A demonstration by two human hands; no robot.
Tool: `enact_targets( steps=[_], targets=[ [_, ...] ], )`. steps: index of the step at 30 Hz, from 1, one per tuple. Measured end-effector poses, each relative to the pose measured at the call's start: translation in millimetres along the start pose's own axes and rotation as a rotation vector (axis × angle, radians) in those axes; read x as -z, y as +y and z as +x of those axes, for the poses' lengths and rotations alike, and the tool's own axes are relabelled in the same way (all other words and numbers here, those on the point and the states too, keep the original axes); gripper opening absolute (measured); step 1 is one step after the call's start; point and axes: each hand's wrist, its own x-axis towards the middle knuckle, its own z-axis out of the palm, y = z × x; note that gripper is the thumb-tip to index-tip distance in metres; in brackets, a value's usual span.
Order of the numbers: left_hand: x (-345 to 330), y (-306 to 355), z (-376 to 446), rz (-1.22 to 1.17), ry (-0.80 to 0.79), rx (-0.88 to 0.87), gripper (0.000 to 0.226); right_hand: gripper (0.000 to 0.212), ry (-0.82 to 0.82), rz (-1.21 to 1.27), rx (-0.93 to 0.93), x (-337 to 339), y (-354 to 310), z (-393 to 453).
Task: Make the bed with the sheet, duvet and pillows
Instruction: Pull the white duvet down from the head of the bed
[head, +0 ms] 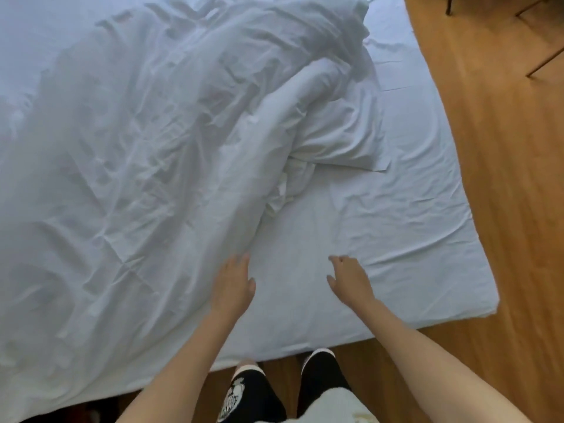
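Head view, looking down: white duvet (146,154) lies crumpled across the bed's left and centre, one bunched fold trailing toward the near edge; fitted sheet (396,233) lies bare and lightly creased at right; a pillow (341,129) rests partly under the duvet; left hand (233,285) open, fingers extended at the duvet's edge; right hand (348,277) open, fingers loosely curled, over the sheet, gripping nothing.

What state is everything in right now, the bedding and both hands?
Sheet: spread over the mattress, lightly wrinkled, bare on the right side.
Duvet: crumpled, bunched over the left part of the bed, not spread out.
Pillow: lying on the sheet, partly under the duvet's edge.
Left hand: open, empty, over the sheet.
Right hand: open, fingers loosely curled, empty.
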Motion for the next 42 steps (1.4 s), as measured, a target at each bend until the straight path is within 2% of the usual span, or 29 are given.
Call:
enact_targets(
  steps=[6,9,13,15,17,20,23,26,31,35,38,42],
  targets=[
    [6.8,14.7,154.5,0.029,0.246,0.002,0.08,0.062,0.246,0.023,0.022,41.5,4.0,167.6],
    [-2.9,11.7,213.3,0.049,0.392,0.014,0.089,0.08,0.404,0.009,0.079,62.0,-2.0,246.4],
    [-22.8,2.7,266.9,-0.041,0.428,0.035,0.098,0.105,0.443,-0.045,0.123,89.3,-5.4,331.9],
    [-31.5,-9.9,283.7,-0.138,0.43,0.057,0.09,0.113,0.423,-0.108,0.185,96.4,-5.3,365.8],
    [-34.0,-25.3,297.7,-0.238,0.442,0.098,0.074,0.112,0.425,-0.142,0.251,100.7,-3.0,388.0],
    [-27.7,-44.6,311.0,-0.306,0.474,0.08,0.045,0.086,0.485,-0.141,0.331,102.4,3.9,399.5],
    [-14.9,-49.5,310.5,-0.312,0.422,0.088,0.035,0.056,0.524,-0.201,0.359,105.7,4.2,394.4],
    [-5.3,-44.2,295.1,-0.272,0.383,0.115,0.035,0.042,0.524,-0.196,0.389,114.1,3.2,370.7],
    [8.6,-9.5,225.0,-0.312,0.4,0.107,0.035,0.047,0.403,-0.212,0.44,114.9,32.7,280.5],
    [29.2,11.7,140.9,-0.236,0.347,0.085,0.038,0.05,0.241,-0.349,0.376,129.1,116.0,178.6],
    [35.5,33.1,77.9,-0.114,0.223,0.05,0.044,0.048,0.106,-0.501,0.377,150.9,172.9,108.8],
    [24.6,92.5,-0.7,-0.107,0.165,-0.004,0.055,0.046,0.06,-0.58,0.351,179.2,227.1,28.1]
  ],
)
